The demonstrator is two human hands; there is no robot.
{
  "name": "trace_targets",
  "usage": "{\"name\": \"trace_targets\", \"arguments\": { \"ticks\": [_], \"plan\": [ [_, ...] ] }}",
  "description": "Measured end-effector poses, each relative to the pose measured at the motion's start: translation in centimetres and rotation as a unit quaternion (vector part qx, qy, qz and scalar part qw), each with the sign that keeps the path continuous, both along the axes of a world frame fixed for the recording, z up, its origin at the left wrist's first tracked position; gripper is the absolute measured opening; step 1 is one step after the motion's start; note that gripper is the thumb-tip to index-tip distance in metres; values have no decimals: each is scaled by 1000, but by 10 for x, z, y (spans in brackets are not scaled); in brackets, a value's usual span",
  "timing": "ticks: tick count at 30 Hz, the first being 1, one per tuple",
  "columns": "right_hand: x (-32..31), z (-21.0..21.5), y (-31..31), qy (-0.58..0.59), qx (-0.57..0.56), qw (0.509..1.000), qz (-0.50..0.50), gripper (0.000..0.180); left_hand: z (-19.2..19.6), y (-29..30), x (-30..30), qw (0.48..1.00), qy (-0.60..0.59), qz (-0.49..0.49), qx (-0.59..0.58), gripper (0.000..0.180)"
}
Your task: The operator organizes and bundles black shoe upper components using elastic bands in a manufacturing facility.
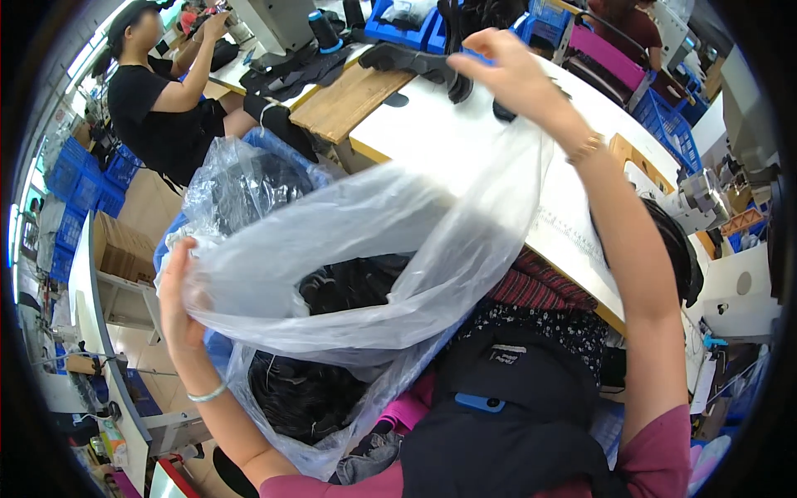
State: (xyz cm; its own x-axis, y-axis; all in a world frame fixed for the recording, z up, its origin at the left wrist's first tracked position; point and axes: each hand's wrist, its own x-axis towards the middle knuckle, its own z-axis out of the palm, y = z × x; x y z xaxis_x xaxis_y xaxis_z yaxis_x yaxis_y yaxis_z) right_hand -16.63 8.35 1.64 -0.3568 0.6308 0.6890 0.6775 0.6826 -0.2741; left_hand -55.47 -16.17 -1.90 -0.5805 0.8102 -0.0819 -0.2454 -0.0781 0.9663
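A large clear plastic bag point(349, 328) is spread wide between my hands, its mouth gaping. At the left, my left hand point(183, 295) grips the bag's edge. My right hand point(510, 79) is raised over the white table, fingers stretched out and thumb apart. The far side of the bag reaches up to the right wrist; whether it is caught there I cannot tell. Dark shiny bundles point(303, 394) lie inside and below the bag. Just beyond my right fingers, black flat pieces point(415, 62) rest on the table.
The white table point(398, 129) has a wooden board point(349, 104) at its left end. Blue crates point(403, 25) hold things at the back. Another person point(158, 91) sits at the far left. A sewing machine point(706, 195) stands at the right.
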Motion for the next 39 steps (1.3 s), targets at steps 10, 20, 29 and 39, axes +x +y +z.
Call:
{"name": "trace_targets", "arguments": {
  "ticks": [10, 20, 29, 39],
  "plan": [
    [-36, -120, 78, -40, -210, 964, -160, 67, 7, -47, 54, 909, 309, -278, -45, 66],
    [-43, -19, -54, 524, -427, 711, 193, 44, -13, -17, 53, 963, 198, -124, -135, 31],
    [16, -89, -213, 6, -143, 988, 49, 46, -15, -14, 60, 993, 12, -116, 31, 37],
    [34, -86, -218, 431, -516, 741, -3, 42, 15, -37, 99, 919, 349, -177, -46, 69]
  ]
}}
